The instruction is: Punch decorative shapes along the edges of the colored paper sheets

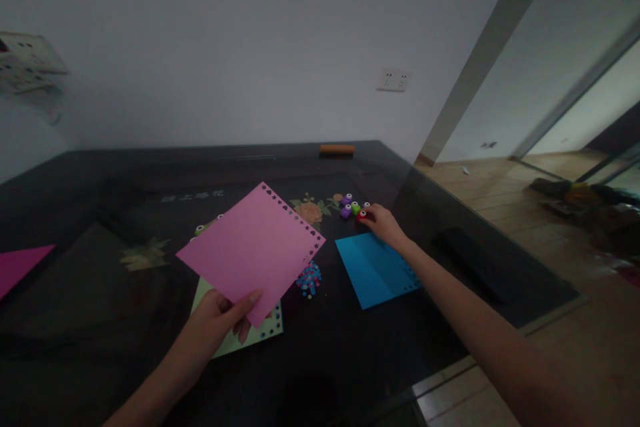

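Observation:
My left hand pinches a pink sheet of paper by its near corner, holding it tilted above the table. A row of small star- and heart-shaped holes runs along its upper right edge. My right hand has its fingers closed round a small red craft punch beside purple punches and a green punch. Below my right wrist lies a blue sheet with punched holes along one edge. A pale green sheet, also punched, is partly hidden under the pink one. Between the sheets sits a pile of blue and pink paper bits.
More punches peek out behind the pink paper. A magenta sheet lies at the far left of the dark glossy table. An orange-brown stick-like object rests at the back edge, near the wall. A dark flat object lies at right.

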Demonstrator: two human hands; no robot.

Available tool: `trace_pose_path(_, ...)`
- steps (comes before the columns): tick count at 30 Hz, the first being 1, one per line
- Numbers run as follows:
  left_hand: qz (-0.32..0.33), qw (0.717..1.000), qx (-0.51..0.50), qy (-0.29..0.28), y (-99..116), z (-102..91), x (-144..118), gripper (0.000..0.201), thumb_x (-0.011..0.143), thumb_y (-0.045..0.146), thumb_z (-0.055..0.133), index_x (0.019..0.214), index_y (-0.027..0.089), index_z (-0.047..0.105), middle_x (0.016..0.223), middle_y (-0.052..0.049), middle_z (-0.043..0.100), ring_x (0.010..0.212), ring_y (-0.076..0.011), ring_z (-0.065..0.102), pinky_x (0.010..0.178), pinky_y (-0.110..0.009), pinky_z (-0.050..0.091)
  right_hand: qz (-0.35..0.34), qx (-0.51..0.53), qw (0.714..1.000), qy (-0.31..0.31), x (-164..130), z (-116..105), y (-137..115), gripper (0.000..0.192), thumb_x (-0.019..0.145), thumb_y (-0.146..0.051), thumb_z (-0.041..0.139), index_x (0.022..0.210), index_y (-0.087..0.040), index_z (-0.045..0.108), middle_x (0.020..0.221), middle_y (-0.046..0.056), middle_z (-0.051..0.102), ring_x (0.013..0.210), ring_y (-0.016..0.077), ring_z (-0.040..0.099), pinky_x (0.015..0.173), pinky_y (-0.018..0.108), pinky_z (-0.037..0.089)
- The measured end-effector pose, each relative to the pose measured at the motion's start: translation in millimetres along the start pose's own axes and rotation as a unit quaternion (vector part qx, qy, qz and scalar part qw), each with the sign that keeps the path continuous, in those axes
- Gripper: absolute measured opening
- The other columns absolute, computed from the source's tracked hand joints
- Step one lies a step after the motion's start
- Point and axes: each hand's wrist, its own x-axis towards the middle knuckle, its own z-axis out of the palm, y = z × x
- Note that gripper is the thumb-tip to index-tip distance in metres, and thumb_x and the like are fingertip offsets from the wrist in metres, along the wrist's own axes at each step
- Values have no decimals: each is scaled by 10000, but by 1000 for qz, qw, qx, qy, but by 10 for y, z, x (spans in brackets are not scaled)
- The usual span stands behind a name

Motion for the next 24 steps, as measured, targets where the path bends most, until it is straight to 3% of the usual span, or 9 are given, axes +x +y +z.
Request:
trace_pose_path(7,-2,999,-2,-34,-144,-14,110,471,680,579,572,443,173,556,366,2,501,393,-127,453,468,-234,354,-8,-7,1000,12,76,76,13,209,779,-154,657,980,-100,664,902,96,636,776,174,558,737,293,422)
trace_pose_path(13,8,1000,15,-10,-123,-14,117,452,688,549,572,434,176,542,386,-7,529,416,-133,484,486,-234,388,-20,19,998,51,135,61,-24,253,745,-115,666,997,-136,657,959,84,622,787,170,564,763,299,434)
trace_pose_path(18,27,999,28,5,-114,0,145,438,703,531,560,451,174,556,401,-14,546,425,-138,498,476,-231,386,-11,75,993,96,-139,-84,-336,162,804,-264,627,913,-146,648,899,85,618,721,171,566,678,305,455)
trace_pose_path(19,32,999,35,7,-112,14,146,438,720,524,552,459,172,560,413,-18,557,435,-142,506,483,-232,389,-12,137,988,75,-240,-107,-454,138,808,-279,620,852,-152,649,834,71,627,705,170,572,658,300,456)
trace_pose_path(21,38,998,40,1,-80,56,139,432,745,512,541,482,170,569,442,-25,580,458,-149,527,502,-236,403,-11,258,964,-65,-456,-129,-710,164,812,-324,610,806,-163,643,761,47,639,655,155,579,607,285,460)
trace_pose_path(22,40,998,40,-7,-48,82,131,431,753,508,539,489,169,571,454,-28,590,470,-152,537,511,-237,409,8,320,937,-139,-557,-126,-831,194,821,-356,594,832,-166,633,743,40,643,615,145,579,556,273,457)
trace_pose_path(24,43,998,44,-29,41,142,113,434,768,501,535,494,166,574,471,-37,605,485,-154,551,524,-238,418,45,422,881,-208,-716,-99,-1023,228,818,-387,587,889,-172,607,746,30,647,571,130,584,480,246,446)
